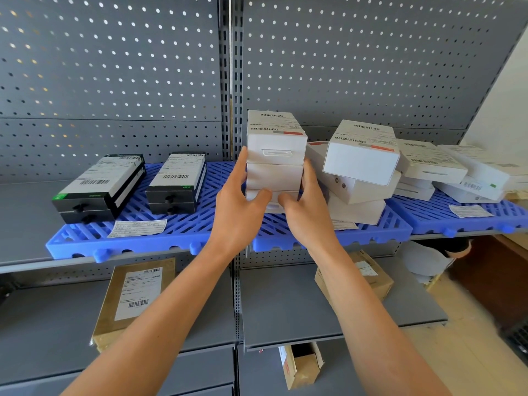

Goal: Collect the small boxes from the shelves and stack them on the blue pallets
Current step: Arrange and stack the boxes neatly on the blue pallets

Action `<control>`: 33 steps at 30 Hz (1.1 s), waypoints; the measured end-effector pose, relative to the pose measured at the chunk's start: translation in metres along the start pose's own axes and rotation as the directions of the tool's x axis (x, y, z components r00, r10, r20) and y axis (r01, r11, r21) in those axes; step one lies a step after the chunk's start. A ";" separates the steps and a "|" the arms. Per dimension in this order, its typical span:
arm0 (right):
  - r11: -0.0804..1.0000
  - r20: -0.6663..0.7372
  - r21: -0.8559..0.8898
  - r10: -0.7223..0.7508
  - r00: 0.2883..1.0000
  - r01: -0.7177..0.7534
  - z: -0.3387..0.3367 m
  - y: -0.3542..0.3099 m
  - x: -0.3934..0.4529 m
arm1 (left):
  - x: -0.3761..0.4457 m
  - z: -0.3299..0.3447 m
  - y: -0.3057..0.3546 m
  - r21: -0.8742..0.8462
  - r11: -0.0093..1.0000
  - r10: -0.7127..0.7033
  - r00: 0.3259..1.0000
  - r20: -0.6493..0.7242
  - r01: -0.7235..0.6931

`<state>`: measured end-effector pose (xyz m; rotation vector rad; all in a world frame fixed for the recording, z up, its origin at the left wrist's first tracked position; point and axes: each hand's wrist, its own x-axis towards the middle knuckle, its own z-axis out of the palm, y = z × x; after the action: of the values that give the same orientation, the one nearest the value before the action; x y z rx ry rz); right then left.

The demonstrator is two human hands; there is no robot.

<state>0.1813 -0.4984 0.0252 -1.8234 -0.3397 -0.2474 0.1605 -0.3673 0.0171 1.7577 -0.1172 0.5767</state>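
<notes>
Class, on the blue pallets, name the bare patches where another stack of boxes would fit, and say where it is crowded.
Bare blue pallet lies between the right black box stack and the white stack in both hands. The grey shelf left of the pallet is bare. Right of the hands, leaning white boxes crowd the pallets.

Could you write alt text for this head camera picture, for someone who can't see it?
Two bare hands, the left hand and right hand, hold a stack of white boxes over a blue pallet on a grey shelf. Black boxes sit to the left, and more white boxes are piled unevenly to the right.
</notes>
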 end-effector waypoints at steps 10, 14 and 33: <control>0.999 0.013 0.029 0.016 1.000 -0.016 0.000 0.003 0.000 | -0.002 0.004 -0.007 0.000 0.999 -0.033 0.999 -0.023 0.033; 1.000 0.016 0.010 0.009 1.000 -0.009 -0.004 0.004 0.002 | -0.004 0.007 -0.005 -0.007 0.999 -0.034 0.999 -0.025 0.034; 0.999 0.041 -0.038 -0.025 0.999 0.027 -0.014 0.000 -0.016 | -0.019 0.002 0.009 0.135 0.990 -0.029 0.999 -0.030 0.033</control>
<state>0.1662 -0.5139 0.0237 -1.8653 -0.3893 -0.2370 0.1412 -0.3763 0.0166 1.8792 -0.0315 0.5980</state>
